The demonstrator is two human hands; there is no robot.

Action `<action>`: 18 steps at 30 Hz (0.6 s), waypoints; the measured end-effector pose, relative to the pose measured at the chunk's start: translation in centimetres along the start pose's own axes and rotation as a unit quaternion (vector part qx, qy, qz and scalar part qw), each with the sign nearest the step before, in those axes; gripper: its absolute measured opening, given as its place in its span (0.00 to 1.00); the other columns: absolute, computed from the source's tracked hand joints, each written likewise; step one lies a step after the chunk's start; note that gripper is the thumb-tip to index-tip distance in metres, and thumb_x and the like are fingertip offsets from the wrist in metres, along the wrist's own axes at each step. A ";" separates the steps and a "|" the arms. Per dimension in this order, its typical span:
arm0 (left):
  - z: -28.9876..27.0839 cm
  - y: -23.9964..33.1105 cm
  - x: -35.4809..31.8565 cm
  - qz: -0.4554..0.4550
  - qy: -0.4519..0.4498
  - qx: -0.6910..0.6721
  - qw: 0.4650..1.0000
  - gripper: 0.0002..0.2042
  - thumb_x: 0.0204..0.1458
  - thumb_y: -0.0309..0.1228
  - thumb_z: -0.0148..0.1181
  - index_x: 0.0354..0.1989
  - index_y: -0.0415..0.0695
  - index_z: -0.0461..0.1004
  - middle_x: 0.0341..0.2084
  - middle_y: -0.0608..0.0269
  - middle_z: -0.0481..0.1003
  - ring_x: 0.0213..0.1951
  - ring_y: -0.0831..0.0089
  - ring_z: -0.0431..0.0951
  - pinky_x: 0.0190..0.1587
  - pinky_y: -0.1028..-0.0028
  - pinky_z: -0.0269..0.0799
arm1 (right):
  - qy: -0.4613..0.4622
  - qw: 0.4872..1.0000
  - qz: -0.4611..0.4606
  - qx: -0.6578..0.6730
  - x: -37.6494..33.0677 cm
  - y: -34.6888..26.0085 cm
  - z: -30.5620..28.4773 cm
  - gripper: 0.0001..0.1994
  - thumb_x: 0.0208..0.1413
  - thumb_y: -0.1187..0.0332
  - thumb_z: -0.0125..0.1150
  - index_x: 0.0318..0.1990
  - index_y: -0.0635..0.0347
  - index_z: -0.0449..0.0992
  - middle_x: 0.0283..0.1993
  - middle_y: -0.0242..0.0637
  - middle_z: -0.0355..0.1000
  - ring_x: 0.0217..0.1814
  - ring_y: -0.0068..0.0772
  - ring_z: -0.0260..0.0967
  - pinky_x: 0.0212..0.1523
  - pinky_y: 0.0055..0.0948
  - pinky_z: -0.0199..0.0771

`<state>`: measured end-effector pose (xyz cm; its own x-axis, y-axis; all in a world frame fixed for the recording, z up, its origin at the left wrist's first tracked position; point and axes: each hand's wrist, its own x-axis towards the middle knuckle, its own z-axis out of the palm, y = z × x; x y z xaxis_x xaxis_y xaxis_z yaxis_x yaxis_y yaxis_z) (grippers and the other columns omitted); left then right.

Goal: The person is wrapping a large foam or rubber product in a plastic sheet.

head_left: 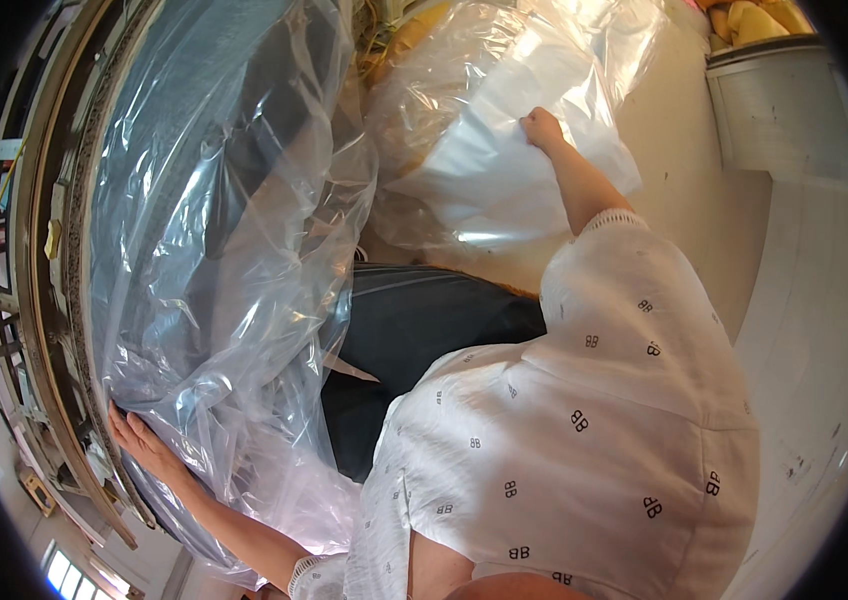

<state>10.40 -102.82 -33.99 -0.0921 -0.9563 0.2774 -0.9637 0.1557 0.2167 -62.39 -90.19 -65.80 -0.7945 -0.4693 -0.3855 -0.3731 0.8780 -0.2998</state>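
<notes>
A large clear plastic film (234, 250) hangs in loose folds on my left, along the edge of a long frame. My left hand (144, 445) lies against the film's lower left edge, fingers stretched out and close together. Ahead on the right, my right hand (542, 128) is closed in a fist on a whitish, see-through plastic sheet (494, 180). That sheet is bunched and shiny, spread over something yellowish at the far end. What the fingers pinch is partly hidden by the fist.
A long metal and wood frame (74, 250) runs down the left side. At the upper right, a pale box-like bin (784, 105) has yellow-orange things (754, 20) on top. Beside it runs a white wall (814, 330). My dark-clothed legs (424, 320) are below the film.
</notes>
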 end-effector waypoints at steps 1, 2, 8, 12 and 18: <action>0.0 0.3 0.2 0.006 -0.001 -0.003 1.000 0.25 0.59 0.48 0.34 0.58 0.45 0.59 0.55 0.49 0.58 0.56 0.55 0.59 0.57 0.65 0.53 | -0.023 0.989 -0.004 0.147 0.2 2.0 0.1 0.20 0.47 0.54 0.54 0.37 0.65 0.74 0.31 0.45 0.74 0.39 0.39 0.73 0.40 0.37 0.70; 0.0 0.4 0.4 0.010 0.000 -0.001 1.000 0.25 0.59 0.48 0.34 0.58 0.45 0.59 0.55 0.49 0.58 0.56 0.55 0.59 0.57 0.65 0.53 | -0.023 0.988 -0.002 0.151 0.4 3.7 -0.1 0.20 0.47 0.54 0.54 0.37 0.65 0.74 0.31 0.45 0.74 0.39 0.39 0.73 0.40 0.37 0.70; 0.3 -2.1 0.6 0.031 0.012 0.045 0.998 0.24 0.59 0.47 0.35 0.58 0.44 0.60 0.55 0.49 0.59 0.56 0.55 0.59 0.57 0.64 0.54 | 0.079 0.996 -0.018 0.045 4.6 8.8 -0.2 0.13 0.51 0.63 0.51 0.31 0.67 0.70 0.19 0.39 0.70 0.17 0.29 0.68 0.21 0.30 0.69; 0.2 -2.3 0.4 0.033 0.011 0.053 0.998 0.23 0.59 0.44 0.37 0.57 0.41 0.60 0.54 0.48 0.59 0.56 0.55 0.59 0.57 0.65 0.53 | -0.130 0.866 -0.034 0.482 0.5 -4.4 -2.6 0.19 0.51 0.55 0.55 0.35 0.67 0.70 0.28 0.43 0.71 0.24 0.29 0.69 0.25 0.30 0.72; 0.3 -1.6 0.7 0.025 0.007 0.009 1.000 0.23 0.59 0.44 0.38 0.57 0.42 0.61 0.55 0.49 0.58 0.56 0.55 0.58 0.58 0.65 0.52 | 0.082 0.996 0.009 -0.030 -2.1 -2.1 1.4 0.20 0.49 0.53 0.54 0.39 0.62 0.70 0.36 0.46 0.73 0.33 0.37 0.73 0.34 0.35 0.72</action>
<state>11.84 -103.83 -34.43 -0.1374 -0.9438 0.3006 -0.9624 0.1990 0.1850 -59.25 -91.18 -65.53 -0.8673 -0.4359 -0.2405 -0.3820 0.8924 -0.2401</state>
